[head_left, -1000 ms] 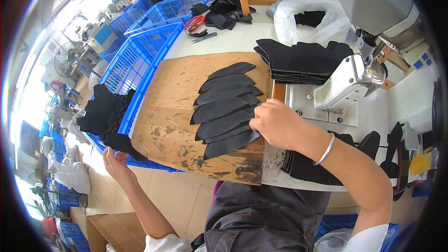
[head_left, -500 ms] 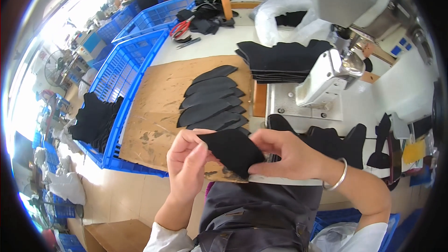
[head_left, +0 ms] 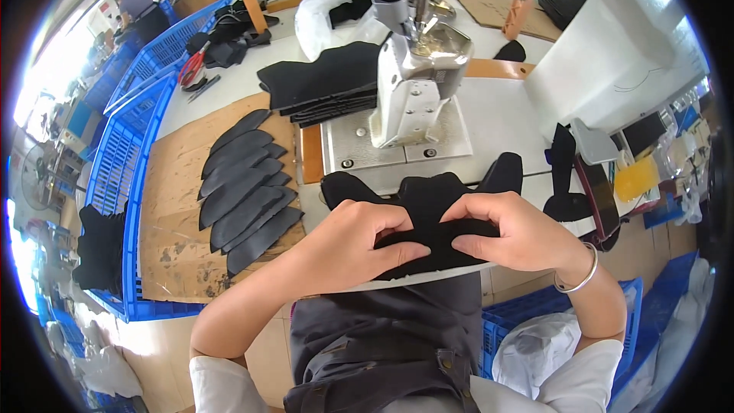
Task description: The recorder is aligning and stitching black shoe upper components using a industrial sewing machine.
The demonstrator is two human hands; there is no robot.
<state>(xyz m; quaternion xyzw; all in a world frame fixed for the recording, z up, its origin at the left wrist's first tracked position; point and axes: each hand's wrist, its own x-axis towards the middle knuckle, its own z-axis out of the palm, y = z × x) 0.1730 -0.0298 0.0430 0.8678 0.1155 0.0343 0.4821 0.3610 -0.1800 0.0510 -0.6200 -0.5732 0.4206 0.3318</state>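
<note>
Both my hands pinch a small black fabric piece (head_left: 439, 239) between thumbs and fingers at the table's front edge. My left hand (head_left: 376, 241) grips its left part and my right hand (head_left: 511, 231) its right part. Right behind and partly under it lies a larger, wavy-edged black fabric piece (head_left: 430, 190). Black on black, I cannot tell where the two meet. Just beyond stands a white and metal sewing machine post (head_left: 409, 99) on its plate. Left of my hands, several curved dark pieces (head_left: 243, 176) overlap in a row on a cardboard sheet (head_left: 170, 183).
A stack of black cut pieces (head_left: 325, 80) sits left of the machine. Red-handled scissors (head_left: 193, 66) lie at the far left, near blue crates (head_left: 126, 160). A narrow black piece (head_left: 564, 168) is at the right. Below the table stands a crate with a white bag (head_left: 539, 348).
The view has swung right. My hands, still on the small black piece, have moved from the cardboard's front edge to the larger black fabric before the machine.
</note>
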